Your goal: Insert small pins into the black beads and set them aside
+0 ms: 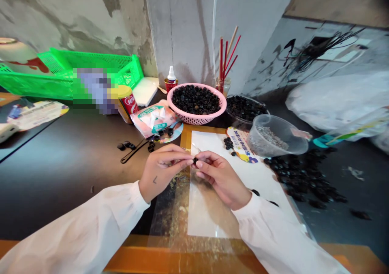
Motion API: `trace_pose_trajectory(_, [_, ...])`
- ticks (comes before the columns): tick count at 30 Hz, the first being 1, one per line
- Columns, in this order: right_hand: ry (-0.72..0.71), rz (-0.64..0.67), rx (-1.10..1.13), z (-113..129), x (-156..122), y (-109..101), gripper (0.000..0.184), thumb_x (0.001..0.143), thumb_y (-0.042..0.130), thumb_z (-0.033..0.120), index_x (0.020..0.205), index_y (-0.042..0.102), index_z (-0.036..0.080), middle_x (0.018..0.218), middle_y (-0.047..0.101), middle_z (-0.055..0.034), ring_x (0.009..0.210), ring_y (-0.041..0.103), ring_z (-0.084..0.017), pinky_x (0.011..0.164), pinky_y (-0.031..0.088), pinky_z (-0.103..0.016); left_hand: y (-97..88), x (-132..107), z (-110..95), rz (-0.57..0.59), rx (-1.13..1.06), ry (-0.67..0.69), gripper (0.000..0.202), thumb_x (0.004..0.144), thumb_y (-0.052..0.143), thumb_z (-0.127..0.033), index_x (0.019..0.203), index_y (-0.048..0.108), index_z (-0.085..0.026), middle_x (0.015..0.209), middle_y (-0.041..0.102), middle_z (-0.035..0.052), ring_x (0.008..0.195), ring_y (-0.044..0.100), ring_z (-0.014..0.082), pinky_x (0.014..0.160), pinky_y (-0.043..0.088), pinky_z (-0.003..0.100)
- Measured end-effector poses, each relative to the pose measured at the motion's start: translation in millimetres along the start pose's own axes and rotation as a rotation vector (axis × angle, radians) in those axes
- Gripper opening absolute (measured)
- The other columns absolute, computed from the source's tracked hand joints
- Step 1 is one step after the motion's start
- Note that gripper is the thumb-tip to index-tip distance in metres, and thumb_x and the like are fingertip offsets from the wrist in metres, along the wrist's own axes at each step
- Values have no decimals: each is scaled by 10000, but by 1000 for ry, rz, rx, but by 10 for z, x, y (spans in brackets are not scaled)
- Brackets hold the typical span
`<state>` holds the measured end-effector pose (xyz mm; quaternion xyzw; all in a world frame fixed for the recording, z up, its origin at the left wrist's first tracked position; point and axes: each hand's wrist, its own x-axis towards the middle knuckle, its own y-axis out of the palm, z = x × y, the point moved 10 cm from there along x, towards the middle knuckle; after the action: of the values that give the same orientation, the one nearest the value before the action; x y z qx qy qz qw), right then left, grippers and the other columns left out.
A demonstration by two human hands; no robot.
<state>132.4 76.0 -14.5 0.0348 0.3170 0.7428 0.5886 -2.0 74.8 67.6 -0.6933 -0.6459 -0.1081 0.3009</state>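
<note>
My left hand (165, 169) and my right hand (223, 178) meet over the left edge of a white sheet (209, 221). Both are closed, thumbs and fingers pinching one small black round part (195, 160) between them. Its details are mostly hidden by the fingertips. Just behind the fingers shows a thin white stick like a cotton swab (196, 146); whether it is held I cannot tell. Beyond my left hand lie a black long-handled spoon (133, 150) and a few loose black parts (129, 145). Several more sit on a printed card (243, 146) beyond my right hand.
Behind stand a pink basket (197, 118) full of black parts, a clear bowl (243, 122) of more, and a clear tub (279, 146) of small metallic pieces. Black parts (304, 176) lie heaped at right. A yellow-lidded can (126, 103) and green crate (36, 85) stand left.
</note>
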Motion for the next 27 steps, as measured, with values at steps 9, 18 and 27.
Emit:
trace_pose_trajectory(9, [-12, 12, 101, 27, 2, 17, 358, 551, 962, 331, 791, 729, 205, 751, 700, 36, 721, 698, -82, 582, 536, -128, -406, 313, 175, -5, 714, 163, 249, 965, 576, -333, 1073, 767, -217, 1037, 692, 91, 989, 630, 242, 929, 507, 404])
trace_pose_trajectory(18, [-34, 17, 51, 74, -1, 32, 343, 559, 951, 333, 783, 718, 218, 768, 692, 31, 759, 714, -106, 610, 569, -159, -301, 438, 623, 247, 946, 122, 245, 949, 552, -303, 1015, 769, -211, 1054, 729, 131, 1019, 641, 303, 908, 501, 451])
trace_pose_trajectory(27, [-351, 15, -138, 391, -34, -13, 257, 655, 886, 295, 814, 693, 236, 841, 677, 25, 740, 646, -106, 671, 589, -228, -122, 168, 383, 139, 19, -208, 356, 770, 797, -451, 956, 717, -158, 838, 761, 76, 707, 724, 190, 682, 591, 284])
